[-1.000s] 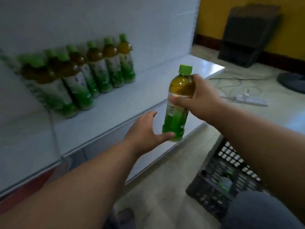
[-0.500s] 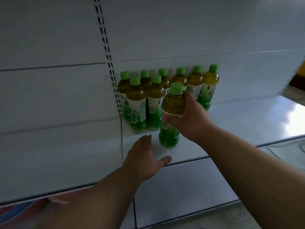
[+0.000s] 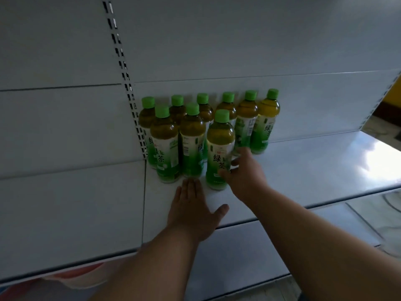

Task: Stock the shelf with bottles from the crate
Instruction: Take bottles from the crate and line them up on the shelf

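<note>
Bottle [image 3: 219,148] upright on shelf [image 3: 303,170], front row (green cap); right hand [image 3: 246,174] fingers loosely spread against its label. Left hand [image 3: 192,210] flat, open, holding nothing.

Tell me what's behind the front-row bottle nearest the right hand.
Behind that bottle stands a back-row bottle, only its cap and shoulder showing; its label and base are covered. The right hand hides the shelf beside it.

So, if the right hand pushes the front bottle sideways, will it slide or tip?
The front bottle is tall, narrow and full nearly to the cap, so a push high up would probably tip it. The right hand sits low on it, so it would more likely slide on the smooth shelf. It probably feels rather heavy.
</note>
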Action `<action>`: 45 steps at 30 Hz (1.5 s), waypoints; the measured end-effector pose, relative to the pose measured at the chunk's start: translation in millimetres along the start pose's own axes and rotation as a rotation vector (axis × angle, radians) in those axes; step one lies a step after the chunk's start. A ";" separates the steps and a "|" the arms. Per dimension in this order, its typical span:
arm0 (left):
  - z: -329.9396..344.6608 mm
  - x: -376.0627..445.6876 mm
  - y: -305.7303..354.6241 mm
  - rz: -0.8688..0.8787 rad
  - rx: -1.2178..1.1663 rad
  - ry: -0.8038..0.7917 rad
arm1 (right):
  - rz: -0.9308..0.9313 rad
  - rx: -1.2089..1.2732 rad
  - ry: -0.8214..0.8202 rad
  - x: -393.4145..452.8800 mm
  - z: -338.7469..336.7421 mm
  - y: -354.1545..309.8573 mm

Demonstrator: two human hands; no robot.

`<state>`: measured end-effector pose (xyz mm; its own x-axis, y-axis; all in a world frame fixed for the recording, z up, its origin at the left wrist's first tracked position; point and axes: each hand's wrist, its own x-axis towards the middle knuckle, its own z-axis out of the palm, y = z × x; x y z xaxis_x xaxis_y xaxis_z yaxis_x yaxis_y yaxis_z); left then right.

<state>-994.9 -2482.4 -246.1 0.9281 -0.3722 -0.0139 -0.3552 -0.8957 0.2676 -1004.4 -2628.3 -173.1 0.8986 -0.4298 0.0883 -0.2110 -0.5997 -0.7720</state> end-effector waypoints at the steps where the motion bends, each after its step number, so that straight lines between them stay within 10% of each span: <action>1: 0.7 1.2 -0.7 0.000 0.024 -0.010 | 0.009 -0.012 -0.027 0.8 4.7 4.1; 22: -11.2 -0.8 -0.2 -0.006 0.051 -0.095 | -0.069 -0.155 -0.030 5.0 -4.6 25.3; 26: -22.0 -34.5 30.1 0.227 0.113 0.048 | -0.046 -0.376 -0.037 -63.3 -66.3 48.8; 33: 0.9 -115.4 141.0 0.716 0.086 0.027 | 0.312 -0.689 0.002 -214.7 -171.3 107.9; 45: 146.5 -176.1 279.0 0.965 0.076 -0.296 | 0.843 -0.480 0.075 -316.5 -219.7 295.2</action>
<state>-1273.8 -2702.4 -310.2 0.1792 -0.9816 -0.0653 -0.9549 -0.1895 0.2284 -1435.6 -2817.6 -290.6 0.3573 -0.8763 -0.3231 -0.9234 -0.2795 -0.2630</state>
